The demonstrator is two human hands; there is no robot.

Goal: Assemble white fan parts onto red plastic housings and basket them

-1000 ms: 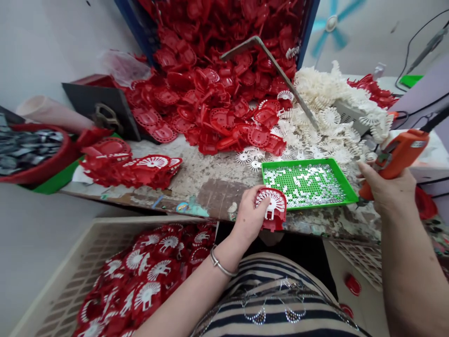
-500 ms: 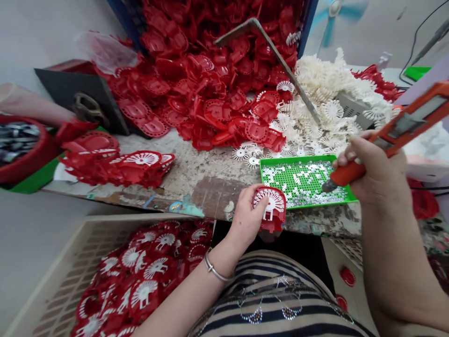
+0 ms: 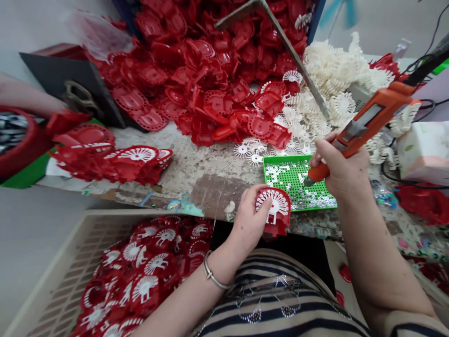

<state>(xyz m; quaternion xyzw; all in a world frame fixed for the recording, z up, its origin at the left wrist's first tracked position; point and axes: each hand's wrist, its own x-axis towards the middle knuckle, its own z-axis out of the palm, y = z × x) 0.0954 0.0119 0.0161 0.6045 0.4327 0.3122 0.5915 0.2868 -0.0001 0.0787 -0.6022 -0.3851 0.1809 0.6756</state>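
Note:
My left hand point(image 3: 249, 221) holds a red plastic shell with a white fan-shaped insert point(image 3: 275, 209) at the table's front edge, thumb pressed on the white part. My right hand point(image 3: 341, 164) grips an orange electric screwdriver point(image 3: 365, 122), tilted so its tip points down into a green tray of small silver screws point(image 3: 296, 180). The tray lies just behind the red part. A cable runs from the screwdriver's rear up to the right.
A big heap of red shells point(image 3: 217, 70) fills the back, a pile of white fan pieces point(image 3: 333, 89) lies to its right with a metal bar point(image 3: 298, 61) across. A short stack of red parts point(image 3: 115, 161) sits left. A beige crate of assembled pieces point(image 3: 140, 276) stands below the table.
My right hand swung the screwdriver from the right side down and left, bringing its tip onto the green screw tray. My left hand kept the red part nearly still.

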